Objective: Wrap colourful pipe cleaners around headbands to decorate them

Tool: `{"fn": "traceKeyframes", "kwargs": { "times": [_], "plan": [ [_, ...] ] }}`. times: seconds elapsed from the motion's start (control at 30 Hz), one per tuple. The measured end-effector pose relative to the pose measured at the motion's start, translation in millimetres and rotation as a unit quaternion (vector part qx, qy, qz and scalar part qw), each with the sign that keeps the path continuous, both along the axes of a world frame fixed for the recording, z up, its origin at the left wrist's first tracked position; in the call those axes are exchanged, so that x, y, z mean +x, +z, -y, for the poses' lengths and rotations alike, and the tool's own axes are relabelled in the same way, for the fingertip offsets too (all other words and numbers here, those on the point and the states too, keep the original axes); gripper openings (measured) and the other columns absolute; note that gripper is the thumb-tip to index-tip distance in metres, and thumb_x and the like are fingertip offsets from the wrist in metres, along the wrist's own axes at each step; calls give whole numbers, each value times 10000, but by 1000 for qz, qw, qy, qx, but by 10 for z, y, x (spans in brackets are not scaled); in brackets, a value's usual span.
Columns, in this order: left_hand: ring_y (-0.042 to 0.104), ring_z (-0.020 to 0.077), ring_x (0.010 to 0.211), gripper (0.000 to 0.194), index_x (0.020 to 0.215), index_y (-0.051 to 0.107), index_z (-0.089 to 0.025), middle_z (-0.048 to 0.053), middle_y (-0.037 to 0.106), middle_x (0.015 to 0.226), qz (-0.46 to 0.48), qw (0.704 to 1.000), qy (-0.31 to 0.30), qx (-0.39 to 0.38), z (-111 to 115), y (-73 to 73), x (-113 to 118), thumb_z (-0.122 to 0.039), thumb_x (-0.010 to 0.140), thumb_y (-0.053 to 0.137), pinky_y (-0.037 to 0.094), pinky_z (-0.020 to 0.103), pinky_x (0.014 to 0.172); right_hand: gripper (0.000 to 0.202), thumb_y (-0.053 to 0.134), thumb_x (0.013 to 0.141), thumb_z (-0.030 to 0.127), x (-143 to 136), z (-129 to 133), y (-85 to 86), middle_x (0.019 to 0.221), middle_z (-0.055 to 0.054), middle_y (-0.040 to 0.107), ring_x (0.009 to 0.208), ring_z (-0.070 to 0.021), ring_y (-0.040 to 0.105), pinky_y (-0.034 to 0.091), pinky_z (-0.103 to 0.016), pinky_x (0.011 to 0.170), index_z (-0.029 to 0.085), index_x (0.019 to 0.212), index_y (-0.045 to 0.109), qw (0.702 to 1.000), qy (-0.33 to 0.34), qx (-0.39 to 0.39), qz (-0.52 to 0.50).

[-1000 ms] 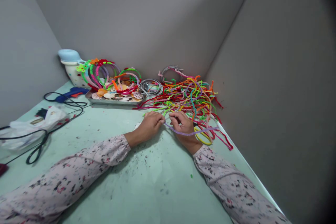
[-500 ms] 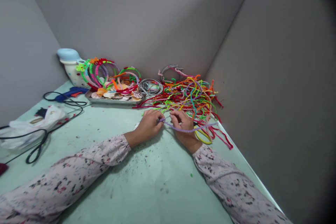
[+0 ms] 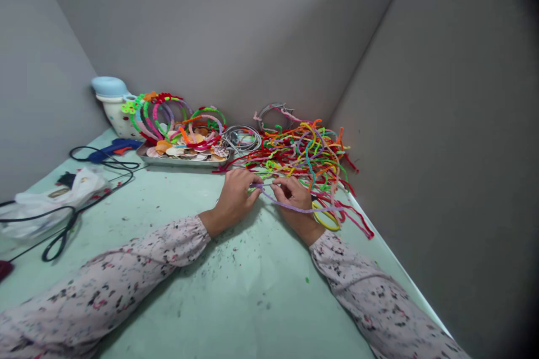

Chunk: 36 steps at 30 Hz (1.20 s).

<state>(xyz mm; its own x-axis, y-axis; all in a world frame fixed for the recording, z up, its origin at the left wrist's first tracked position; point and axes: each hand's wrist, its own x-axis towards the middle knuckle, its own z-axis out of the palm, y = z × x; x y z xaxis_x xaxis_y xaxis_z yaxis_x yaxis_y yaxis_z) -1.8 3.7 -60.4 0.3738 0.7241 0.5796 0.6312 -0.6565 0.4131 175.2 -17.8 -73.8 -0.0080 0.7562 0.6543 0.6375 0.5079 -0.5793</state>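
Observation:
A purple pipe cleaner point(image 3: 290, 207) runs from the fingertips of my left hand point(image 3: 236, 199), which is pinched closed on it. Its loose tail sags to the right across the front of my right hand point(image 3: 296, 206). Between the two hands a short piece of thin grey wire point(image 3: 268, 184) shows, and the thumb and forefinger of my right hand are closed on its end. At the left fingertips the purple strand looks bunched around the wire; the exact winding is too small to make out.
Behind my hands lies a tangled heap of coloured pipe cleaners point(image 3: 295, 151). Yellow-handled scissors point(image 3: 326, 219) lie by my right wrist. Further left are coiled wire point(image 3: 242, 139), a metal tray point(image 3: 185, 162) of shells and fuzzy rings, a blue glue gun point(image 3: 113, 149), a black cord point(image 3: 76, 210) and a lidded cup point(image 3: 115, 106).
My left hand has turned and risen slightly at the fingertips. The pipe cleaner's free tail has dropped lower on the right. My right hand stays nearly in place.

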Motion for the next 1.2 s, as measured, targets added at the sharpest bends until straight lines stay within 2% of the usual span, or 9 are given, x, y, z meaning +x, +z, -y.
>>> {"fn": "traceKeyframes", "kwargs": {
  "times": [0.1, 0.23, 0.3, 0.43, 0.83, 1.07, 1.2],
  "plan": [
    [529, 207, 909, 102, 903, 596, -199, 33, 634, 895, 4, 1000, 0, 11, 0, 5, 1, -208, 801, 601, 361, 368, 851, 106, 591, 831, 277, -4, 10, 17, 815, -16, 552, 658, -135, 512, 449, -278, 617, 221, 868, 673, 1000, -9, 14, -7],
    [531, 209, 924, 128, 926, 600, -203, 32, 638, 911, 10, 1000, 1, 22, -3, 10, 3, -205, 798, 612, 360, 370, 859, 83, 571, 842, 238, -12, 9, 36, 969, -51, 548, 855, -166, 557, 483, -283, 663, 217, 869, 646, 999, 32, 26, -26],
    [533, 210, 931, 140, 932, 601, -204, 31, 640, 919, 12, 1000, 2, 29, -3, 10, 2, -208, 794, 623, 359, 372, 862, 77, 543, 855, 205, -13, 5, 35, 933, -45, 578, 878, -171, 562, 481, -285, 685, 212, 866, 619, 998, 52, 16, -17],
    [537, 207, 934, 131, 923, 607, -207, 26, 644, 912, 14, 999, -2, 43, -6, -3, -7, -220, 795, 632, 357, 373, 869, 74, 519, 872, 198, -6, 1, 14, 838, -18, 591, 799, -159, 558, 462, -289, 708, 207, 859, 591, 999, 51, 0, 8],
    [544, 201, 919, 89, 875, 621, -214, 20, 651, 876, 21, 999, -2, 39, -22, -17, -14, -248, 796, 639, 360, 369, 865, 109, 471, 886, 192, -2, 29, 40, 857, -36, 587, 838, -174, 557, 446, -310, 772, 198, 875, 579, 997, 64, 2, 34],
    [542, 201, 909, 84, 862, 623, -206, 16, 647, 861, 19, 1000, -3, 20, -15, -6, -14, -224, 783, 648, 360, 368, 865, 120, 478, 891, 206, 12, 21, -1, 877, -46, 618, 868, -188, 572, 449, -318, 807, 203, 895, 598, 997, 40, 14, 61],
    [541, 204, 897, 74, 841, 624, -203, 21, 642, 848, 21, 1000, 3, 3, -13, 0, -13, -219, 775, 654, 371, 364, 849, 154, 486, 858, 151, 24, 12, -22, 928, -61, 646, 912, -199, 591, 451, -325, 851, 192, 937, 611, 997, 32, 15, 73]
  ]
}}
